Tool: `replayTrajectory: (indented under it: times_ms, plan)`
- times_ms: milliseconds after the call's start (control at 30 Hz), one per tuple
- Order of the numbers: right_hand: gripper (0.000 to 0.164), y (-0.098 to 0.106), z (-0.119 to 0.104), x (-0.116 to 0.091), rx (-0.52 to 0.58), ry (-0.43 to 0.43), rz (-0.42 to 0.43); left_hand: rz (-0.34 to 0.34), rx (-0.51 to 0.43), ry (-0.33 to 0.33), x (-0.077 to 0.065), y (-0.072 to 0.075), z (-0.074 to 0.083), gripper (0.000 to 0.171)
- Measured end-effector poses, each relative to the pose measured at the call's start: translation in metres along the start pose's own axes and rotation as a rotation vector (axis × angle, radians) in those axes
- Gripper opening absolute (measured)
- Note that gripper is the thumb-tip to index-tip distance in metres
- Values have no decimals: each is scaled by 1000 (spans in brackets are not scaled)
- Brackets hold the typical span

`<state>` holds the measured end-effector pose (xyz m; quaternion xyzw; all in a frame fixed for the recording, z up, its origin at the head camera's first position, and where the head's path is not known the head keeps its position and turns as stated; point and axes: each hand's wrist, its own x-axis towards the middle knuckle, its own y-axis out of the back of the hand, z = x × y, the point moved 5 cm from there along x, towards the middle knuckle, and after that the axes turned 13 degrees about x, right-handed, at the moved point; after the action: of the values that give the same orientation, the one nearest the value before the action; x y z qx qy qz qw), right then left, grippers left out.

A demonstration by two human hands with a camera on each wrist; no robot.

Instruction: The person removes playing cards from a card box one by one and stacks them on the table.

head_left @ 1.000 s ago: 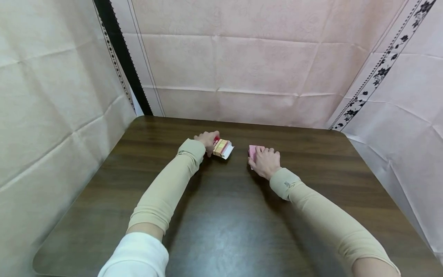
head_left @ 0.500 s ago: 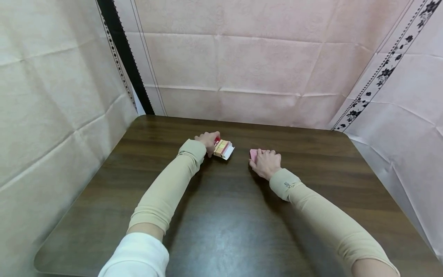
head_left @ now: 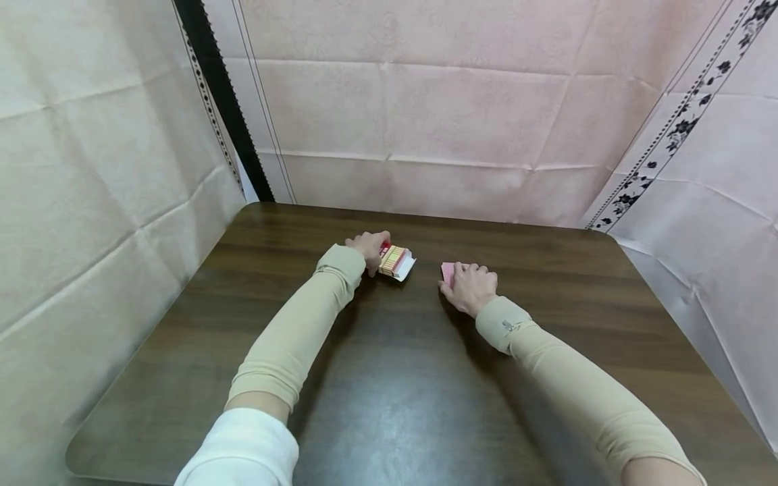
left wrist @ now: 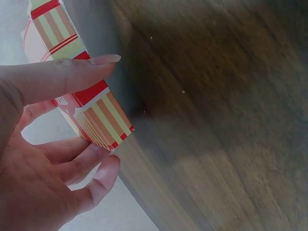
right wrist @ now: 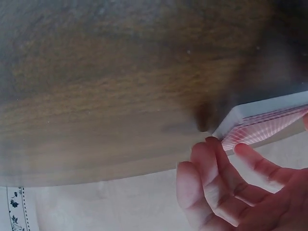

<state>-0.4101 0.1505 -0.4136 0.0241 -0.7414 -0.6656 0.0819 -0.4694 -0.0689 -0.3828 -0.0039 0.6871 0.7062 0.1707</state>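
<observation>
Head view: left grip (head_left: pixel 366 248) holds box (head_left: pixel 396 262), right grip (head_left: pixel 471 290) cards (head_left: pixel 448 271).

Gripping striped red-and-yellow box (head_left: pixel 395 260) by its left end with left hand (head_left: pixel 367 250), leaving white flap (head_left: pixel 406 266) exposed at right end. Holding pink-patterned item (head_left: pixel 448 271), mostly hidden, under right hand (head_left: pixel 472 287). Working near far edge of brown wood-grain table (head_left: pixel 377 378), box and item apart. Wearing pale cream sleeves (head_left: pixel 298 327) on both forearms. Facing creased pale cloth (head_left: pixel 425 115), with black strip (head_left: pixel 226 101) at left, dark floral border (head_left: pixel 683 128) at right.
</observation>
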Motion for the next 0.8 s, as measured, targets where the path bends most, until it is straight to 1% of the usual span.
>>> replayTrajectory:
  times_ms: [67, 133, 200, 267, 333, 367, 433, 633, 700, 800]
  plan:
    - [64, 4, -2, 1, 13, 15, 41, 0, 0, -4, -2, 1, 1, 72]
    - [57, 9, -7, 2, 32, 77, 110, -2, 3, -8, -4, 2, 2, 72]
    - [44, 14, -15, 2, 70, 188, 178, -10, 7, -12, -5, 2, 3, 73]
    - [33, 18, -25, 1, 126, 320, 213, -16, 8, -13, -6, 2, 4, 74]
    - [30, 21, -35, 1, 178, 437, 199, -20, 8, -8, -7, 3, 4, 75]
    - [31, 21, -40, 0, 201, 475, 178, -20, 8, -6, -7, 3, 4, 75]
    - [38, 21, -49, 0, 229, 521, 133, -16, 8, -3, -8, 4, 4, 75]
    - [52, 14, -69, 1, 213, 592, 33, -15, 17, -9, -11, 6, 1, 72]
    - [54, 12, -74, 2, 216, 600, 20, -19, 23, -1, -11, 4, -2, 72]
    - [56, 10, -79, 2, 218, 598, 27, -21, 14, 17, -9, 2, -7, 72]
